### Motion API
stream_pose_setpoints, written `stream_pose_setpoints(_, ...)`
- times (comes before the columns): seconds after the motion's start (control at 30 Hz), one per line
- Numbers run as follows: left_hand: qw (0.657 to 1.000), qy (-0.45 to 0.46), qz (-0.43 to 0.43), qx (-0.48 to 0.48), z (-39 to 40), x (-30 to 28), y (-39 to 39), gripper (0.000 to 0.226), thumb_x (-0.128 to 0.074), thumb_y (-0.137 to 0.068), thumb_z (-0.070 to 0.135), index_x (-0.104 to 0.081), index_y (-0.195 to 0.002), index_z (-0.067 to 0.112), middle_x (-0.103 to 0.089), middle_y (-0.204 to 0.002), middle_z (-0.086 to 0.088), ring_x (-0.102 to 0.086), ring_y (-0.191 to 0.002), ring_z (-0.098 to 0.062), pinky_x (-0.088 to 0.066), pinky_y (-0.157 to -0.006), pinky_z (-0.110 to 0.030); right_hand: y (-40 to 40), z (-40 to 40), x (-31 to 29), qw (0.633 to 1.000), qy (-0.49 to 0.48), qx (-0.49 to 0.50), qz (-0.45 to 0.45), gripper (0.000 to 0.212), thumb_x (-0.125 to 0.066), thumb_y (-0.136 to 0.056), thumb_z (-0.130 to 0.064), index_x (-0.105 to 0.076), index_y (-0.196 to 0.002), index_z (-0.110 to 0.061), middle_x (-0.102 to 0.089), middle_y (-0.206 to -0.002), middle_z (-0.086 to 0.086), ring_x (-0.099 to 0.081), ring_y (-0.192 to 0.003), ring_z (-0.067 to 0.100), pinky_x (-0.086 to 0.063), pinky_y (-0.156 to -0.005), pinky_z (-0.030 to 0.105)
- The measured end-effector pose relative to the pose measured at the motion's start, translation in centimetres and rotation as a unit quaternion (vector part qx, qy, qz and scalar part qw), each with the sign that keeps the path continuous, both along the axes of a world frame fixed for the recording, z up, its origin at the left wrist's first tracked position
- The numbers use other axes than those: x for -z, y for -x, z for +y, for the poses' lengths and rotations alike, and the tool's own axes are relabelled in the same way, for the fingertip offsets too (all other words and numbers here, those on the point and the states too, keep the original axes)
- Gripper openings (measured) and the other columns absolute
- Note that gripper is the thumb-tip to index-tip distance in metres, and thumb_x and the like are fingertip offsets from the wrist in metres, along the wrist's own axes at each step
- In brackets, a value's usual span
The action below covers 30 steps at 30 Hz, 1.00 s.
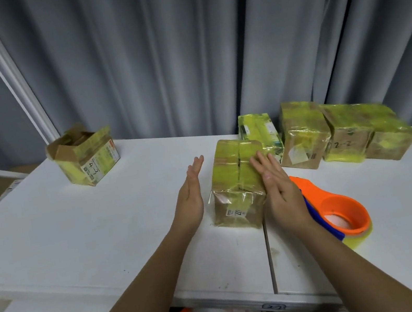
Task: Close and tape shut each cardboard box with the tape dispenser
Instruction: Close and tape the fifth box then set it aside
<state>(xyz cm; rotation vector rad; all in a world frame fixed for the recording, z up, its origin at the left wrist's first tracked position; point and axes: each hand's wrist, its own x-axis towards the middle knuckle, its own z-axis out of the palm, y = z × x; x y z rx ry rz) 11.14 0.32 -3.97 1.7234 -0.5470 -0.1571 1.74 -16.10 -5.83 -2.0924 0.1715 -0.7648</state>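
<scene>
A closed cardboard box (235,186) wrapped in yellow tape stands on the white table (75,233) in front of me. My right hand (279,189) lies flat against its right side with straight fingers. My left hand (190,199) hovers open just left of the box, palm facing it, not touching. The orange tape dispenser (340,206) with a yellow tape roll lies on the table right of my right hand. An open box marked 4-3 (86,157) stands at the far left with its flaps up.
Several taped boxes (333,133) stand in a row at the back right. A grey curtain (180,50) hangs behind the table. A seam (270,260) runs through the tabletop near the front edge. Cardboard lies on the floor at the left.
</scene>
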Motion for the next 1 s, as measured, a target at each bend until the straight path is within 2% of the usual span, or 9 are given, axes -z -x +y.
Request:
stream_pose_setpoints(0.07, 0.999, -0.013, -0.027, 0.027, -0.4, 0.7, -0.9, 0.047, -0.005, -0.099, 0.041, -0.027, -0.141, 0.041, -0.024, -0.150, 0.020, -0.015, -0.138, 0.006, -0.005, -0.097, 0.008, -0.5, -0.5, 0.2, 0.999, 0.039, -0.002, -0.011, 0.042, -0.023, -0.100, -0.044, -0.044, -0.136, -0.038, -0.032, -0.151, -0.019, -0.012, -0.145, -0.001, -0.013, -0.117, 0.026)
stream_pose_setpoints(0.17, 0.995, 0.058, 0.007, 0.086, -1.5, 1.9, -1.5, 0.048, -0.008, -0.097, 0.051, -0.030, -0.139, 0.045, -0.034, -0.151, 0.009, -0.029, -0.140, -0.006, -0.018, -0.117, -0.023, -1.5, -0.2, 0.9, 0.998, 0.054, -0.004, -0.038, 0.043, -0.025, -0.100, -0.038, -0.053, -0.132, -0.032, -0.039, -0.149, -0.011, -0.018, -0.145, 0.006, -0.014, -0.115, 0.017)
stream_pose_setpoints(0.27, 0.975, 0.168, 0.097, 0.110, -2.5, 2.8, -1.5, 0.049, -0.018, -0.093, 0.056, -0.040, -0.135, 0.045, -0.050, -0.141, 0.007, -0.049, -0.129, -0.016, -0.036, -0.110, -0.046, -2.5, 0.4, 1.6, 0.996, 0.055, -0.010, -0.075, 0.049, -0.022, -0.102, -0.042, -0.061, -0.124, -0.022, -0.047, -0.143, 0.000, -0.025, -0.143, 0.016, -0.015, -0.115, 0.020)
stream_pose_setpoints(0.5, 0.969, 0.204, 0.086, 0.111, -2.8, 3.3, -1.1, 0.070, -0.035, -0.082, 0.075, -0.040, -0.141, 0.036, -0.040, -0.149, -0.002, -0.044, -0.133, -0.023, -0.038, -0.108, -0.050, -3.3, -0.1, 2.4, 0.992, 0.055, -0.033, -0.112, 0.055, -0.020, -0.102, -0.050, -0.061, -0.122, -0.018, -0.049, -0.140, 0.008, -0.028, -0.141, 0.025, -0.016, -0.115, 0.028)
stream_pose_setpoints(0.63, 0.949, 0.257, 0.120, 0.135, -3.0, 3.3, -1.1, 0.087, -0.051, -0.067, 0.080, -0.041, -0.136, 0.028, -0.054, -0.137, 0.001, -0.055, -0.123, -0.021, -0.052, -0.088, -0.032, -3.7, 0.0, 2.5, 0.992, 0.041, -0.055, -0.109, 0.056, -0.021, -0.100, -0.055, -0.059, -0.123, -0.020, -0.047, -0.140, 0.010, -0.024, -0.143, 0.026, -0.015, -0.115, 0.029)
stream_pose_setpoints(0.73, 0.965, 0.225, 0.042, 0.125, -2.8, 4.1, -1.3, 0.090, -0.038, -0.070, 0.085, -0.031, -0.140, 0.029, -0.040, -0.148, -0.001, -0.043, -0.134, -0.021, -0.045, -0.101, -0.038, -3.8, -0.4, 2.6, 0.989, 0.065, -0.071, -0.115, 0.058, -0.027, -0.096, -0.064, -0.053, -0.123, -0.021, -0.046, -0.140, 0.011, -0.024, -0.142, 0.028, -0.017, -0.116, 0.034)
stream_pose_setpoints(0.83, 0.980, 0.126, -0.127, 0.088, -3.0, 5.0, -2.3, 0.071, -0.028, -0.084, 0.077, -0.035, -0.134, 0.027, -0.024, -0.152, -0.008, -0.025, -0.142, -0.016, -0.026, -0.115, -0.039, -4.3, -0.7, 2.9, 0.986, 0.093, -0.064, -0.122, 0.054, -0.038, -0.093, -0.064, -0.053, -0.121, -0.020, -0.046, -0.138, 0.009, -0.028, -0.140, 0.029, -0.019, -0.116, 0.035)
stream_pose_setpoints(0.93, 0.964, 0.074, -0.231, 0.104, -2.5, 5.4, -3.6, 0.063, -0.041, -0.087, 0.068, -0.043, -0.127, 0.019, -0.022, -0.152, -0.011, -0.023, -0.142, -0.023, -0.023, -0.115, -0.036, -4.2, -0.9, 3.1, 0.986, 0.107, -0.071, -0.111, 0.053, -0.046, -0.091, -0.061, -0.050, -0.124, -0.019, -0.043, -0.141, 0.010, -0.025, -0.142, 0.029, -0.019, -0.117, 0.034)
stream_pose_setpoints(1.0, 0.955, 0.060, -0.263, 0.122, -2.1, 5.6, -4.2, 0.064, -0.051, -0.084, 0.065, -0.041, -0.127, 0.019, -0.026, -0.152, -0.001, -0.024, -0.142, -0.025, -0.022, -0.115, -0.039, -3.9, -1.3, 3.1, 0.985, 0.123, -0.088, -0.085, 0.058, -0.052, -0.088, -0.059, -0.045, -0.128, -0.019, -0.038, -0.145, 0.009, -0.019, -0.144, 0.027, -0.016, -0.118, 0.032)
